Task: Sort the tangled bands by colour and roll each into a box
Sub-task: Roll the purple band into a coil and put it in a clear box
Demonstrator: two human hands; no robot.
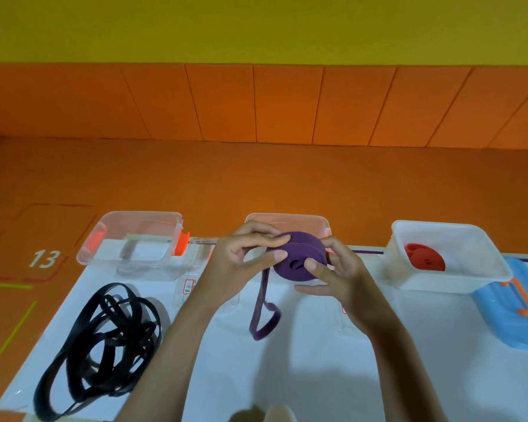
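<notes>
Head view: left hand [241, 254] & right hand [333, 269] pinch purple roll [299, 257] w/ curled fingers so coil stays tight; loose tail [262, 315] hangs to desk [317, 376]

I see a purple band [299, 260], black bands [145, 332], a red roll [425, 261], a blue lid [506, 315], an orange floor [256, 178].

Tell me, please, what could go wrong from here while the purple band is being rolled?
1. The rolled purple elastic band is held only by the fingertips of the left hand and right hand; a slip could let the coil spring open.
2. Its loose purple tail hangs unrolled onto the white table and may twist or snag during winding.
3. The tangled black band reaches the table's near-left edge and might slide off.
</notes>
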